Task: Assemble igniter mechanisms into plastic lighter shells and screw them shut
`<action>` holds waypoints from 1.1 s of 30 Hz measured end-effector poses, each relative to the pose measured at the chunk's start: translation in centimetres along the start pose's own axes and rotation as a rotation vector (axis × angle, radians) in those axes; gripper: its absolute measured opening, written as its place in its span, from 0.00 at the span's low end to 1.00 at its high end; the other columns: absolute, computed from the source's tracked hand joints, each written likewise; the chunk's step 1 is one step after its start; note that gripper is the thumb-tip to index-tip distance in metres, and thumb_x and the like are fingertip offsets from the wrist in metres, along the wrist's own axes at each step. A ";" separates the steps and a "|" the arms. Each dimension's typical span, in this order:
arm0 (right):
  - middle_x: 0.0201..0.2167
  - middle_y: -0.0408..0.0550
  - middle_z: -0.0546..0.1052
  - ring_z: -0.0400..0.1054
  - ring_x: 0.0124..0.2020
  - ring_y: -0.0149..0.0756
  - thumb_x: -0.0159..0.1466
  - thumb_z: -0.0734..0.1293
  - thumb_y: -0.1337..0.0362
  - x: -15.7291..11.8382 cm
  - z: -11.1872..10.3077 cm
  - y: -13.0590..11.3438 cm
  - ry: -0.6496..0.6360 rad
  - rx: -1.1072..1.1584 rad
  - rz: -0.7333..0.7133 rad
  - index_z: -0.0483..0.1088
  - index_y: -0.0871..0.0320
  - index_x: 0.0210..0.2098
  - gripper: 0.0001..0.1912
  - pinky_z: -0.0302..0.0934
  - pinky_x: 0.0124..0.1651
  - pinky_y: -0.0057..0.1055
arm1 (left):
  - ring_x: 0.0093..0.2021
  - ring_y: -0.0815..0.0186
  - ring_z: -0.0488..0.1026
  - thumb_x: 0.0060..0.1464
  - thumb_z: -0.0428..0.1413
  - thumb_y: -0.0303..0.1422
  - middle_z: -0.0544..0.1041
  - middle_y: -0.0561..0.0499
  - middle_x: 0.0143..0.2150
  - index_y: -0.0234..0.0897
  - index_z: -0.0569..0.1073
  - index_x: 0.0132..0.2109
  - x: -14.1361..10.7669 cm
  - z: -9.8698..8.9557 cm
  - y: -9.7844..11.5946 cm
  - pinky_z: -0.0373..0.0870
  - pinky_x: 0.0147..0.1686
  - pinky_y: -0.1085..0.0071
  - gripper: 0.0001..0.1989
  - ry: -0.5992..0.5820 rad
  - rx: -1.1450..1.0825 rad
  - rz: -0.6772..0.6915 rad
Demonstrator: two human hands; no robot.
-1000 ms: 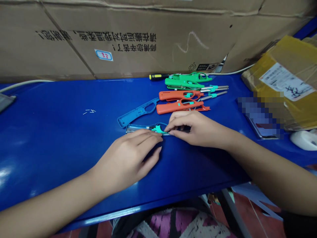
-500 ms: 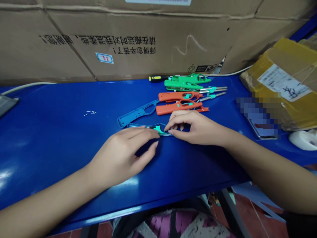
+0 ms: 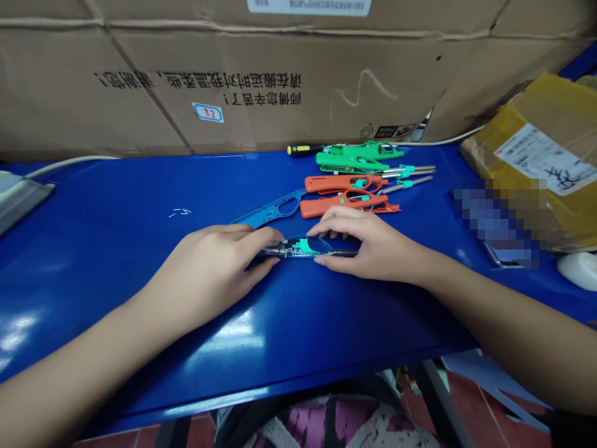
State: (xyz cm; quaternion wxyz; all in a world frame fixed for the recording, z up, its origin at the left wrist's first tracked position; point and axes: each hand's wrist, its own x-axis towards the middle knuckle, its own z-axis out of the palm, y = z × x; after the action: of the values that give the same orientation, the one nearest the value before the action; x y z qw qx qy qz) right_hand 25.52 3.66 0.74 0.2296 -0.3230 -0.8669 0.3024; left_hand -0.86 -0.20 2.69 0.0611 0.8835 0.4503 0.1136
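An opened blue stick lighter lies on the table between my hands, with its teal trigger, thin wires and metal parts showing. Fingers and thumb of my left hand close around its left end and hide that part. My right hand pinches the other side, with fingertips by the trigger and the thumb along the lower edge; a dark rod runs under the palm. Just behind my left hand rests a loose blue half shell, partly covered by it.
Orange lighters and green lighters lie farther back, beside a black-and-yellow screwdriver. Several small screws are on the left. A phone, a taped parcel and a white mouse stand right. A large carton bounds the back.
My left hand has slid left along the lighter and uncovered more of its inside. The right hand now grips around the rod end. The whole view has shifted slightly.
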 end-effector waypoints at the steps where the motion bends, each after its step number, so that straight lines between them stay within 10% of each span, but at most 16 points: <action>1: 0.43 0.49 0.74 0.69 0.42 0.35 0.62 0.72 0.65 0.0 0.0 0.0 -0.002 -0.004 0.002 0.74 0.59 0.51 0.17 0.66 0.47 0.34 | 0.38 0.55 0.80 0.64 0.53 0.38 0.82 0.48 0.40 0.44 0.76 0.51 0.0 0.0 0.0 0.74 0.37 0.61 0.12 -0.006 -0.018 -0.002; 33: 0.49 0.54 0.75 0.71 0.50 0.40 0.66 0.69 0.62 -0.3 0.5 0.6 -0.040 -0.075 -0.025 0.75 0.59 0.53 0.17 0.67 0.55 0.38 | 0.41 0.61 0.83 0.54 0.63 0.38 0.85 0.51 0.39 0.41 0.81 0.43 1.6 0.5 -1.9 0.79 0.49 0.63 0.10 -0.052 -0.637 -0.235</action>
State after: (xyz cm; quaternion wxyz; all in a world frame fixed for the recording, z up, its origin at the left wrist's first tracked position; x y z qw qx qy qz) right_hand 25.65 3.63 -0.06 0.2035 -0.3144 -0.8861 0.2731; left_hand -1.29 2.21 2.00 0.3581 0.7647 0.4892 0.2182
